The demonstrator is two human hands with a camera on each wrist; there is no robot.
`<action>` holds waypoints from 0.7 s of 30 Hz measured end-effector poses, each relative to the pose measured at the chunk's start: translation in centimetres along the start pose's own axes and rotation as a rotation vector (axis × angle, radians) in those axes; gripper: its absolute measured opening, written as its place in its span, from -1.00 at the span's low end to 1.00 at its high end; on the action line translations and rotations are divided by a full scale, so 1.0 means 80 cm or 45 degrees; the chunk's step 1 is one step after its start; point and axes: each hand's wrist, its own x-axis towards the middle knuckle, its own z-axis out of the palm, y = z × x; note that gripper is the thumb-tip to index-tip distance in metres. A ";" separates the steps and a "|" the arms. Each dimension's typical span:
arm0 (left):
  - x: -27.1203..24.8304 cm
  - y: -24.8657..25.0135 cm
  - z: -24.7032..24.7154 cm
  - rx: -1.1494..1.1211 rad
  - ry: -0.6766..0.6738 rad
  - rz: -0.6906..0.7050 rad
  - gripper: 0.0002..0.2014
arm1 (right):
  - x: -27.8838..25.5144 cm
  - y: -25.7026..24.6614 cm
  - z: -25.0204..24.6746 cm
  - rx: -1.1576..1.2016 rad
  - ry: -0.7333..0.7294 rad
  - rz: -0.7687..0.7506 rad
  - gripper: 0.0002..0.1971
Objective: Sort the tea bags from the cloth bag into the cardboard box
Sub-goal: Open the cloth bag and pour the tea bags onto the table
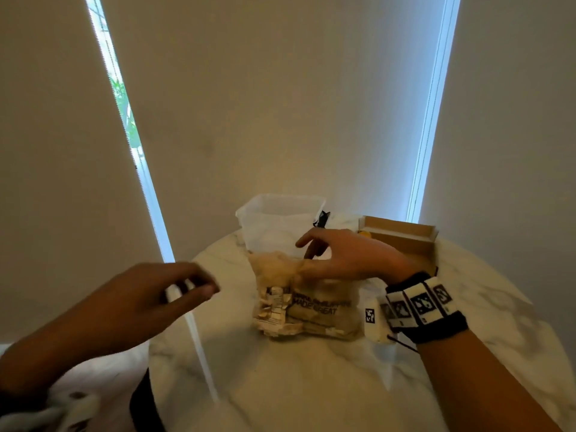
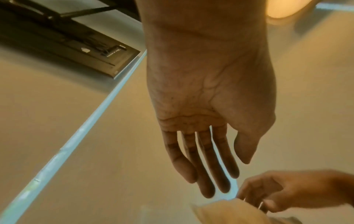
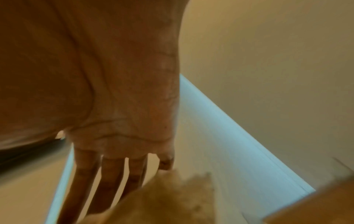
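A beige cloth bag (image 1: 324, 310) with dark printed lettering lies in the middle of the round marble table (image 1: 311, 385). Paper tea bags (image 1: 274, 304) show at its left side. My right hand (image 1: 311, 257) is at the bag's bunched top, fingers spread and touching the cloth (image 3: 162, 197); in the right wrist view the fingers (image 3: 113, 178) are straight. My left hand (image 1: 187, 285) hovers left of the bag, empty; its fingers (image 2: 210, 166) are relaxed. The open cardboard box (image 1: 402, 241) stands at the back right, behind my right wrist.
A clear plastic tub (image 1: 274, 226) stands behind the cloth bag. A small black object (image 1: 322, 219) sits beside the tub, and something yellow (image 1: 364, 235) shows at the box's left end. The wall rises right behind the table. Bare marble lies at the front.
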 end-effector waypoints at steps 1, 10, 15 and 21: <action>0.025 0.012 0.012 -0.059 0.053 0.055 -0.75 | -0.002 0.011 0.000 0.086 0.109 0.018 -0.31; 0.164 -0.014 0.133 -0.321 -0.162 -0.485 0.09 | -0.015 0.079 0.030 0.079 0.330 0.525 -0.19; 0.176 -0.017 0.136 -0.540 -0.180 -0.475 -0.26 | 0.005 0.089 0.046 0.344 0.247 0.570 -0.18; 0.182 -0.021 0.129 -0.629 0.191 -0.244 -0.50 | 0.005 0.091 0.049 0.584 0.764 0.378 -0.53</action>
